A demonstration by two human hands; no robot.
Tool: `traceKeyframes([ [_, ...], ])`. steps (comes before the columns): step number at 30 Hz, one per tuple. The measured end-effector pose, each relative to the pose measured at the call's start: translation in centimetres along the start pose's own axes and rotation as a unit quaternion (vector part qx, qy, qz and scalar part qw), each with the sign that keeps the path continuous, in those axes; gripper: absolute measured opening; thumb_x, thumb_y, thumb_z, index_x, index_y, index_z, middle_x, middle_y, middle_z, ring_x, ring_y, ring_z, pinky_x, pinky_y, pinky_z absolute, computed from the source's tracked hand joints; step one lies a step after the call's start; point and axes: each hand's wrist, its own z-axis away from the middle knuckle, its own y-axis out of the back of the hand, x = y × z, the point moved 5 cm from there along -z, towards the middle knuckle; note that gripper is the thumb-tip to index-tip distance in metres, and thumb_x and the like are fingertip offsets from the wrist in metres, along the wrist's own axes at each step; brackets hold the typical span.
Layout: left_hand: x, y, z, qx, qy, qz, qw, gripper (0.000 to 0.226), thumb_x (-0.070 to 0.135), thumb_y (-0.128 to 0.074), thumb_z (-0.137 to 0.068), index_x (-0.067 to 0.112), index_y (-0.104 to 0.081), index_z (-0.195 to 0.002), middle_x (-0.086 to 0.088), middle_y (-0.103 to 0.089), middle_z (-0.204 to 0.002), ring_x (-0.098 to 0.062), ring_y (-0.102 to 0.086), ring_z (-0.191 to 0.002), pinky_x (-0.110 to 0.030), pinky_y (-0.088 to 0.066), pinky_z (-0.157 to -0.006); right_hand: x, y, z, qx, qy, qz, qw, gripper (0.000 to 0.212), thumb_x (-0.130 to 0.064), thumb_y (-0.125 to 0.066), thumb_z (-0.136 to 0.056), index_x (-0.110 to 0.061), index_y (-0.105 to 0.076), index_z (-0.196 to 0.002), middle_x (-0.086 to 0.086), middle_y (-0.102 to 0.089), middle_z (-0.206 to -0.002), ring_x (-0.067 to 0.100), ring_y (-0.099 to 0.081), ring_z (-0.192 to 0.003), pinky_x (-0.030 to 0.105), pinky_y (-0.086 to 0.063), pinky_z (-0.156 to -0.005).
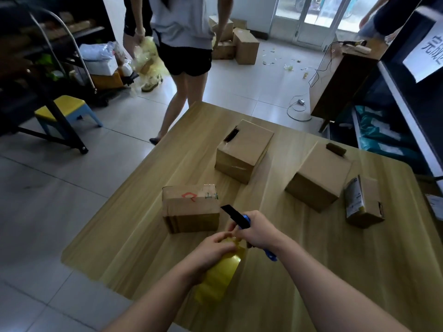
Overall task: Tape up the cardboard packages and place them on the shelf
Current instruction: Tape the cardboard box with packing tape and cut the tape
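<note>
— How are the arms set?

— Both forearms reach in from the lower edge and meet over the near end of the wooden surface (143,236). The left grip (215,245) is curled over the top of a yellow tape roll (220,276), grasping it, and the roll hangs below the wrist. The right grip (257,232) is clenched round the blue handle of a knife (236,216), whose black blade points up and left. The two grips touch at the fingertips.

— And the boxes?

— Four lie on the surface. The near box (190,209) is just beyond the blade. The middle box (244,149) and the right box (318,178) sit further back, and a small box (364,202) lies near the right edge. The shelf (407,109) stands to the right.

— Any writing?

— The near box has a red mark and green characters, too blurred to read. The small box has a printed label, too small to read. A paper sign (429,46) on the shelf reads "完成", then runs out of view.
</note>
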Motion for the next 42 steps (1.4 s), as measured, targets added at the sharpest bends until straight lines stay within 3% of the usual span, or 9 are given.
traceKeyframes([
  [7,0.2,0.3,0.2,-0.019,0.037,0.012,0.999,0.032,0.023,-0.058,-0.093,0.032,-0.053,-0.123,-0.002,-0.059,-0.106,-0.021,-0.059,-0.096,-0.030,-0.054,-0.079,0.3,0.5,0.6,-0.016,0.000,-0.040,0.999,0.004,-0.007,-0.070,-0.085,-0.011,-0.069,-0.086,0.000,-0.063,-0.068,0.011,-0.056,-0.054,0.027,-0.049,-0.054],
  [12,0.6,0.2,0.3,-0.016,0.020,0.002,1.000,0.032,0.020,-0.059,-0.092,0.032,-0.052,-0.121,0.001,-0.060,-0.099,-0.015,-0.059,-0.088,-0.024,-0.052,-0.072,0.5,0.6,0.7,-0.009,-0.011,-0.028,1.000,0.007,-0.011,-0.072,-0.085,-0.017,-0.075,-0.089,0.003,-0.071,-0.077,0.010,-0.057,-0.056,0.024,-0.048,-0.053],
  [18,0.9,-0.5,0.4,0.010,-0.024,-0.061,0.998,0.045,0.017,-0.063,-0.087,0.031,-0.053,-0.129,0.006,-0.060,-0.105,-0.009,-0.058,-0.093,-0.020,-0.049,-0.080,1.0,0.7,0.7,0.029,-0.025,0.008,0.999,0.007,-0.012,-0.073,-0.086,-0.010,-0.076,-0.092,0.009,-0.073,-0.083,0.010,-0.061,-0.063,0.025,-0.053,-0.058],
  [21,0.5,-0.5,0.0,0.034,-0.036,-0.098,0.994,0.061,0.026,-0.066,-0.080,0.035,-0.049,-0.138,0.001,-0.058,-0.127,-0.013,-0.056,-0.107,-0.031,-0.049,-0.095,1.3,0.8,0.5,0.061,-0.033,0.030,0.997,0.013,-0.017,-0.074,-0.086,-0.005,-0.072,-0.091,0.013,-0.072,-0.085,0.017,-0.064,-0.067,0.032,-0.056,-0.062],
  [24,0.5,-0.5,-0.2,0.066,-0.040,-0.170,0.982,0.079,0.033,-0.068,-0.080,0.036,-0.028,-0.149,-0.003,-0.046,-0.142,-0.018,-0.052,-0.118,-0.029,-0.048,-0.091,1.9,0.9,0.8,0.046,-0.062,0.026,0.997,0.018,-0.020,-0.069,-0.090,-0.004,-0.068,-0.095,0.010,-0.067,-0.082,0.016,-0.061,-0.064,0.026,-0.051,-0.053],
  [29,0.4,-1.4,0.5,0.119,-0.088,-0.425,0.893,0.086,0.050,-0.061,-0.084,0.031,-0.013,-0.152,0.001,-0.048,-0.140,-0.018,-0.050,-0.123,-0.032,-0.048,-0.096,4.4,0.7,1.6,-0.014,-0.150,-0.052,0.987,0.024,-0.033,-0.071,-0.088,-0.012,-0.062,-0.096,0.004,-0.060,-0.080,0.013,-0.058,-0.066,0.025,-0.047,-0.053],
  [33,-0.8,-2.2,0.9,0.117,-0.122,-0.549,0.819,0.085,0.052,-0.054,-0.088,0.026,-0.007,-0.153,-0.002,-0.055,-0.132,-0.018,-0.055,-0.118,-0.031,-0.049,-0.093,6.6,-0.3,2.3,-0.012,-0.183,-0.098,0.978,0.039,-0.050,-0.070,-0.084,-0.015,-0.058,-0.097,0.004,-0.059,-0.082,0.014,-0.054,-0.065,0.024,-0.047,-0.053],
  [37,-2.6,-3.1,1.2,0.086,-0.141,-0.637,0.753,0.083,0.047,-0.049,-0.090,0.018,-0.005,-0.154,-0.005,-0.057,-0.127,-0.024,-0.057,-0.113,-0.036,-0.048,-0.087,9.2,-0.7,1.8,0.066,-0.206,0.112,0.970,0.035,-0.049,-0.042,-0.100,-0.016,-0.046,-0.089,0.003,-0.056,-0.091,0.024,-0.057,-0.085,0.035,-0.048,-0.073],
  [42,-4.7,-3.8,0.9,0.040,-0.121,-0.693,0.709,0.081,0.041,-0.050,-0.093,0.016,-0.003,-0.154,-0.012,-0.058,-0.123,-0.030,-0.059,-0.106,-0.040,-0.048,-0.080,11.0,-2.3,2.0,0.047,-0.217,0.255,0.941,0.048,-0.051,-0.039,-0.100,-0.012,-0.047,-0.127,0.012,-0.052,-0.133,0.031,-0.050,-0.124,0.037,-0.042,-0.099],
])
